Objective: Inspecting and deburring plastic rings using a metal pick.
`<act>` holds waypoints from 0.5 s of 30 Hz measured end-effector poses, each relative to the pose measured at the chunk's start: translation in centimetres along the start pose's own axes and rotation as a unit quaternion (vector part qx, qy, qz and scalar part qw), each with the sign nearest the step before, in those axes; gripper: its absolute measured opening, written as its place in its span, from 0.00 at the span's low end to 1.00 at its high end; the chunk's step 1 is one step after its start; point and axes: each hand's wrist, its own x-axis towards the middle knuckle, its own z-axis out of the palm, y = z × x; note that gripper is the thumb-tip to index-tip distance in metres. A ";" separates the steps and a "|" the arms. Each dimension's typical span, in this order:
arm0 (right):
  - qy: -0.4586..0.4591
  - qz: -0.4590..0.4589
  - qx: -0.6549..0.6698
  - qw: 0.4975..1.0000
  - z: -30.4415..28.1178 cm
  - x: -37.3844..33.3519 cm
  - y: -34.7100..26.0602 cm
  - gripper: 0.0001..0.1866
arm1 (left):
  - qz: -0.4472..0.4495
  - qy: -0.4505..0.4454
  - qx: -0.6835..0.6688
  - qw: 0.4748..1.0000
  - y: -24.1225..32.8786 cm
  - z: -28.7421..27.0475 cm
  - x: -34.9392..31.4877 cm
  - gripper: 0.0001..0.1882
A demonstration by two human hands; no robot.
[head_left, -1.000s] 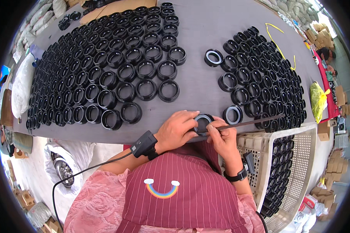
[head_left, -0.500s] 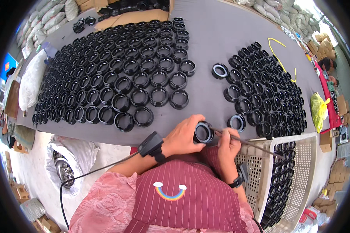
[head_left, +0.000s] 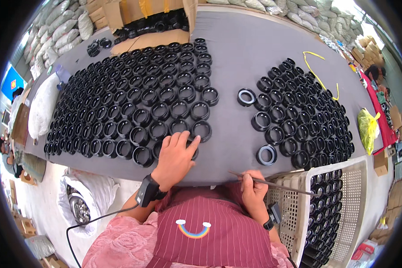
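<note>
My left hand (head_left: 174,161) reaches over the front right corner of a large block of black rings (head_left: 143,156). Its thumb lies against a black ring (head_left: 195,154), mostly hidden under the hand, and the fingers curve over neighbouring rings. My right hand (head_left: 253,190) is closed round a thin dark rod (head_left: 283,185), whose tip points left above the table's front edge. Just beyond that hand stands a ring with a pale inner lining (head_left: 266,155). A similar pale-lined ring (head_left: 246,97) sits farther back, beside the right-hand group of black rings (head_left: 301,123).
Grey cloth covers the table (head_left: 230,58). A plastic crate (head_left: 295,210) with black rings stands at my right. Behind the left block is an open cardboard box (head_left: 140,13). A yellow bag (head_left: 367,129) and yellow strap (head_left: 317,76) lie right; a white sack (head_left: 69,201) stands lower left.
My left hand has moved left from beside the rod, taking a black ring to the corner of the left block. The right hand keeps the rod and sits slightly lower. The view has shifted.
</note>
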 end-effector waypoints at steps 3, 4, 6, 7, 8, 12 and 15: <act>0.000 0.016 0.024 1.000 -0.4 -0.1 0.0 0.04 | 0.029 0.019 -0.050 0.998 0.6 -0.9 3.1 0.37; -0.007 0.000 0.028 1.000 -0.3 -0.1 0.0 0.03 | 0.056 0.045 -0.069 0.995 0.8 -0.6 5.3 0.35; -0.013 -0.017 0.034 0.999 -0.4 0.1 -0.2 0.03 | 0.070 0.074 -0.091 0.991 1.4 0.9 10.7 0.29; -0.011 -0.021 0.035 0.999 -0.6 0.0 -0.3 0.03 | 0.056 0.077 -0.092 0.991 1.9 2.0 13.8 0.26; -0.005 0.004 0.032 0.999 -0.9 -0.2 -0.3 0.03 | 0.046 0.084 -0.081 0.992 2.3 3.7 16.8 0.23; -0.001 0.013 -0.011 1.000 -2.0 -1.1 -1.0 0.03 | -0.001 0.049 0.035 0.998 1.9 11.2 22.9 0.16; 0.026 0.043 -0.019 0.999 -3.0 -1.9 -2.1 0.04 | -0.012 0.061 0.083 0.995 2.1 12.9 22.5 0.11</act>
